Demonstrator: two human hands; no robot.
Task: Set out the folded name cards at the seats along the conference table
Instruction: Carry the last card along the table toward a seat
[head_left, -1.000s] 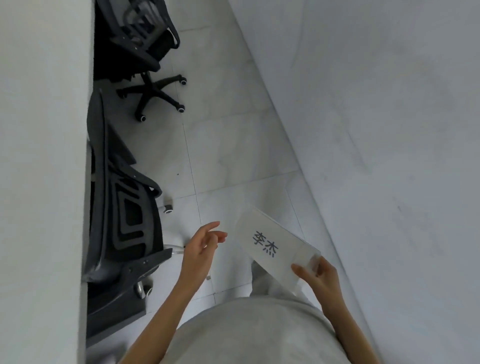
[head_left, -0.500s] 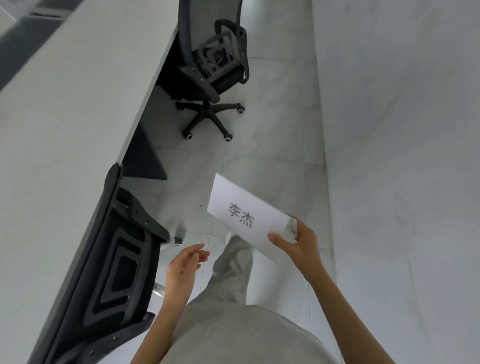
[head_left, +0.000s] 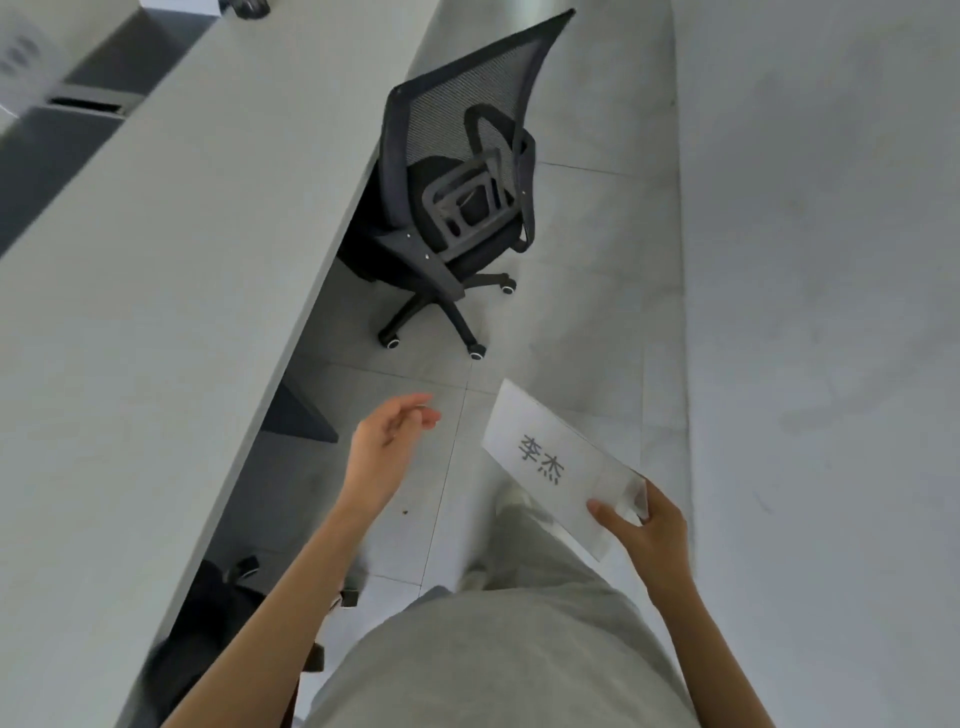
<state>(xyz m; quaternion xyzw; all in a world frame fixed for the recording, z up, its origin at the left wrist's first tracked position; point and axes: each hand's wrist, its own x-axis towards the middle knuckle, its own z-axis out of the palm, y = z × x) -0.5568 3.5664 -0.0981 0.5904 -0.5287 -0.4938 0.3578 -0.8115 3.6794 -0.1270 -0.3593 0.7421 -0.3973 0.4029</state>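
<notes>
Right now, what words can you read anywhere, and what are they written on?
"李杰": printed in dark characters on the white name card, which the right hand grips by its near end.
The pale box at the far left of the table has dark marks, too blurred to read.
Nothing else readable: none on the chair, floor or wall.

Your right hand (head_left: 644, 530) pinches the near corner of a white name card (head_left: 556, 462), thumb on top; two dark printed characters face up. Card is held over the tiled floor (head_left: 582, 249), clear of any surface. Your left hand (head_left: 387, 444) hangs empty just left of the card, fingers loosely curled. Conference table (head_left: 171, 291) edge runs left of the left hand. Black mesh office chair (head_left: 457, 176) stands ahead of both hands, tucked against the table. Pale wall (head_left: 821, 312) lies right of the right hand.
</notes>
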